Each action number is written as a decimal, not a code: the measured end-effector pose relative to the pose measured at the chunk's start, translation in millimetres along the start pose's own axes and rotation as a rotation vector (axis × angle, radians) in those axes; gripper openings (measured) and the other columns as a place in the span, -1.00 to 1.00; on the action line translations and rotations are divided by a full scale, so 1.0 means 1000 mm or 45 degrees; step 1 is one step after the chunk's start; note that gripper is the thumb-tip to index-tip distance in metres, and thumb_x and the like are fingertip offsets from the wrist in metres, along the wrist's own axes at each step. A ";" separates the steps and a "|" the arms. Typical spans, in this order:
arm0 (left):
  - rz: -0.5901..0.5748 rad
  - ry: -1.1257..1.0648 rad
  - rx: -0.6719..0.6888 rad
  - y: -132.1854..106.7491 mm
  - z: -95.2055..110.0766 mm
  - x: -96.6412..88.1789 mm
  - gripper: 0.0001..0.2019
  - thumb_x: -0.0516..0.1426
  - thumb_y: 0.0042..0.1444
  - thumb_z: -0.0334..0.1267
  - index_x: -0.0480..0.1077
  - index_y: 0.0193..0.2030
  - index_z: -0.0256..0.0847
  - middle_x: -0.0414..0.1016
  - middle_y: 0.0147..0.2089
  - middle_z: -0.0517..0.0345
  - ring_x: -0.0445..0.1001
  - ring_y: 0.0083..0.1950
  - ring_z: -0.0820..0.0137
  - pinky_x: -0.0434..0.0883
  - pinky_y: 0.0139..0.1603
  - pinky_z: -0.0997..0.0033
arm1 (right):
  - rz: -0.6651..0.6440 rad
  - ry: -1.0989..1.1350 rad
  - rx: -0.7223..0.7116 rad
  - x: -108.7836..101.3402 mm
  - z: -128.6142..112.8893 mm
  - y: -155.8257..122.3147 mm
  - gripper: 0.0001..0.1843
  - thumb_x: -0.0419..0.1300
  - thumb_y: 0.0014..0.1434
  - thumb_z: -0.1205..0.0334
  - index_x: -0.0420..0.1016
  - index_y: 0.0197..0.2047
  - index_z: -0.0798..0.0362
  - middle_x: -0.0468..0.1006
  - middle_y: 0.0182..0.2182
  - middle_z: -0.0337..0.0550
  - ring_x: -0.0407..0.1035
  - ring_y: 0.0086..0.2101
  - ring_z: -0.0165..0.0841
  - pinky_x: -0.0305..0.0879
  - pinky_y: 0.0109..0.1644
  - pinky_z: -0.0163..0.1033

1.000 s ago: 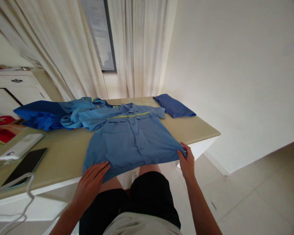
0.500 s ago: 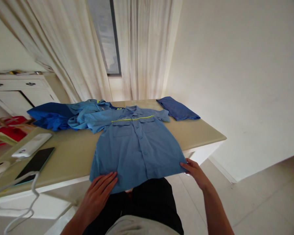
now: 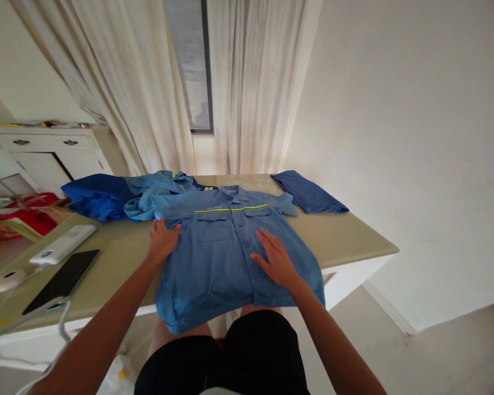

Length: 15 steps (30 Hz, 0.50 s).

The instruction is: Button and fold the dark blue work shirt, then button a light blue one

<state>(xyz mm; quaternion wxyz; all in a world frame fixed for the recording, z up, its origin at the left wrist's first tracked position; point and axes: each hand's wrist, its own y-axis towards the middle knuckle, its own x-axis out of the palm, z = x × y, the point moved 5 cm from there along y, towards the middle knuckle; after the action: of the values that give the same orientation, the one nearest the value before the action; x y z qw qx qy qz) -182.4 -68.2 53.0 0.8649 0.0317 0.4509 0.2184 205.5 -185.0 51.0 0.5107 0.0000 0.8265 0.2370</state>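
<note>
A light blue short-sleeved shirt (image 3: 226,258) with a yellow-green chest stripe lies face up on the beige table (image 3: 346,233), its hem hanging over the near edge. My left hand (image 3: 162,240) rests on the shirt's left side just below the sleeve, fingers curled on the cloth. My right hand (image 3: 274,258) lies flat and open on the shirt's right front, fingers spread.
A heap of blue clothes (image 3: 107,197) lies at the back left, and a folded dark blue garment (image 3: 308,193) at the back right. A black tablet (image 3: 61,280), a white device (image 3: 61,245) and a white cable (image 3: 61,323) sit at the left. White drawers (image 3: 45,156) stand behind.
Both hands left the shirt's hem and moved up onto its body, the left to the sleeve side and the right to the front. The hem now hangs lower over the table edge.
</note>
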 end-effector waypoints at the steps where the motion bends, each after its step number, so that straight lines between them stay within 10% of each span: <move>1: 0.029 -0.026 -0.160 0.015 -0.005 0.003 -0.33 0.15 0.24 0.01 0.14 0.33 -0.43 0.24 0.41 -0.51 0.21 0.46 -0.14 0.24 0.37 -0.12 | -0.099 -0.034 -0.059 0.012 -0.008 0.010 -0.24 0.01 0.42 -0.24 0.05 0.55 -0.14 0.04 0.51 -0.07 -0.03 0.45 -0.07 0.00 0.47 0.15; 6: 0.046 -0.117 -0.421 0.057 -0.026 0.011 -0.24 0.28 0.12 0.04 0.12 0.31 -0.35 0.42 0.24 -0.49 0.44 0.27 -0.17 0.40 0.17 -0.11 | -0.456 -0.070 -0.146 0.038 -0.017 0.037 -0.19 -0.04 0.38 -0.39 0.17 0.51 -0.12 0.10 0.49 0.02 0.05 0.41 0.02 -0.04 0.44 0.20; 15: 0.422 -0.246 -0.215 0.049 -0.042 0.008 -0.42 0.16 0.11 -0.20 0.25 0.26 -0.34 0.48 0.06 -0.21 0.50 0.09 0.01 0.46 0.11 -0.05 | -0.598 0.235 -0.095 0.018 -0.004 0.096 -0.45 0.17 0.31 -0.32 0.58 0.08 -0.08 0.68 -0.21 -0.12 0.53 -0.22 -0.19 0.35 -0.08 -0.18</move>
<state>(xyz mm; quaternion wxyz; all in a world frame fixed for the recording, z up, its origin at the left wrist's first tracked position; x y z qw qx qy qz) -229.4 -26.6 34.6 0.8559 0.0535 0.3347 0.3906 170.3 -97.0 75.1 0.4737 -0.2327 0.8376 0.1412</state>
